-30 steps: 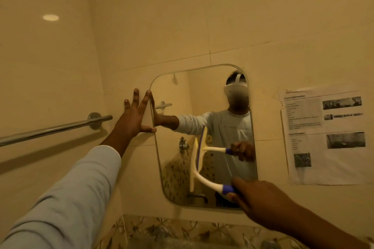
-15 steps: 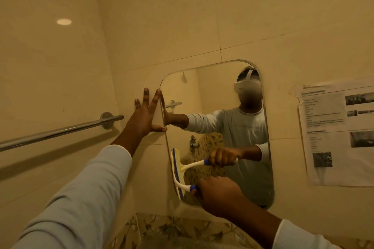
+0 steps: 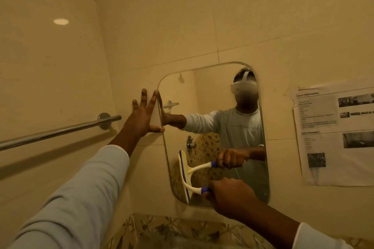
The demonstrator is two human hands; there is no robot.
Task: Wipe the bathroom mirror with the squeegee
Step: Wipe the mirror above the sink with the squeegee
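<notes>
A: Where is the mirror (image 3: 212, 105) hanging?
B: On the wall (image 3: 263, 16) facing you; your left hand (image 3: 139, 120) is pressing flat, fingers spread, beside its left edge.
A: And the squeegee (image 3: 184, 178)?
B: Your right hand (image 3: 231, 196) is gripping its handle, holding the blade against the lower-left glass.

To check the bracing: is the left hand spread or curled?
Spread. The left hand presses straight, fanned fingers against the wall by the mirror.

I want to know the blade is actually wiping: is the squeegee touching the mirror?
Touching. The head view shows the squeegee meeting its own reflection, blade to blade with no gap, low on the left of the mirror.
</notes>
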